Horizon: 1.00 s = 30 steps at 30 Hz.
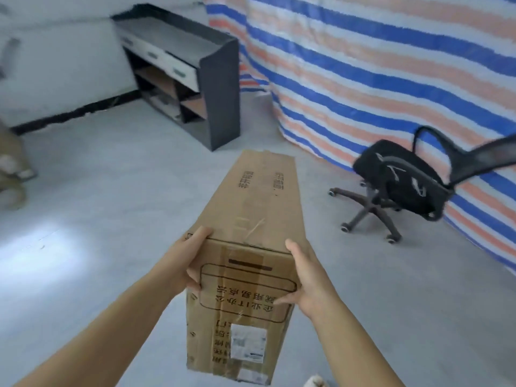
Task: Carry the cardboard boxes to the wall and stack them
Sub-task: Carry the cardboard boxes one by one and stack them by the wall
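A long brown cardboard box (251,208) with printed characters and a white label is held off the grey floor in front of me, its far end pointing away. My left hand (184,261) grips the near left edge, thumb on top and fingers on the end face. My right hand (304,277) clamps the near right edge, fingers spread over the end face. At the far left edge, partly cut off, stand more cardboard boxes (11,160) close to the white wall (55,65).
A dark desk with drawers and open shelves (195,79) stands against the wall ahead. A blue, orange and white striped tarp (377,65) hangs on the right. A black swivel chair (399,185) stands in front of it, right of the box.
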Available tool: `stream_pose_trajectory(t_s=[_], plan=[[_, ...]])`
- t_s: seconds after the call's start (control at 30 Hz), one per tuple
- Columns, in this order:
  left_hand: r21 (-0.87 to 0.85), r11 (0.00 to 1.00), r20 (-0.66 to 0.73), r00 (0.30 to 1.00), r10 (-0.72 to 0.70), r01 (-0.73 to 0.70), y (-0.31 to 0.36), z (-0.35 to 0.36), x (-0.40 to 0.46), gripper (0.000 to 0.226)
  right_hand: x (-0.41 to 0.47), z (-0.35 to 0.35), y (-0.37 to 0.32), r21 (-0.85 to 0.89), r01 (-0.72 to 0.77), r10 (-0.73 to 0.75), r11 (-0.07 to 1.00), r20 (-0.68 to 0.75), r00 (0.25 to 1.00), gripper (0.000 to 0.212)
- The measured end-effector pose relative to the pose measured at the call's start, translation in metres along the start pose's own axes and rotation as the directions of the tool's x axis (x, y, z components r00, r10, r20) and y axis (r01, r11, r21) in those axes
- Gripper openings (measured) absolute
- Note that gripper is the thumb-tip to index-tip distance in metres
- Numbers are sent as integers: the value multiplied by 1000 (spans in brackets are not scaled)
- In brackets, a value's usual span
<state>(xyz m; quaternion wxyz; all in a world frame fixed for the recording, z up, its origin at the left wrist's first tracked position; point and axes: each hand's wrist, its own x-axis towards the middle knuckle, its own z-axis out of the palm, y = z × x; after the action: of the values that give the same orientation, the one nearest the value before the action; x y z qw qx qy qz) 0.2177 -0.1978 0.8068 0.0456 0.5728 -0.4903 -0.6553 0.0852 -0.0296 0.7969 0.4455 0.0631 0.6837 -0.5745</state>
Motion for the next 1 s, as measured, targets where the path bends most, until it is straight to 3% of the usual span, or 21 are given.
stream_pose_trajectory(t_s=[0.2,0.4,0.67,1.0], plan=[[-182,982,-231,973,1,-44,-6,-171,-19,44,-12,170,5,-166,51,-5,985,267,964,30],[-345,935,-368,928,-55,-81,-20,-282,-22,45,-10,299,4,-326,120,46,938,459,887,31],[-505,854,-478,865,-154,-127,9,-373,25,38,31,436,-17,-404,142,124,904,565,816,31],[-593,787,-513,833,-205,-171,121,-470,152,32,130,610,-110,-474,162,179,865,594,784,30]])
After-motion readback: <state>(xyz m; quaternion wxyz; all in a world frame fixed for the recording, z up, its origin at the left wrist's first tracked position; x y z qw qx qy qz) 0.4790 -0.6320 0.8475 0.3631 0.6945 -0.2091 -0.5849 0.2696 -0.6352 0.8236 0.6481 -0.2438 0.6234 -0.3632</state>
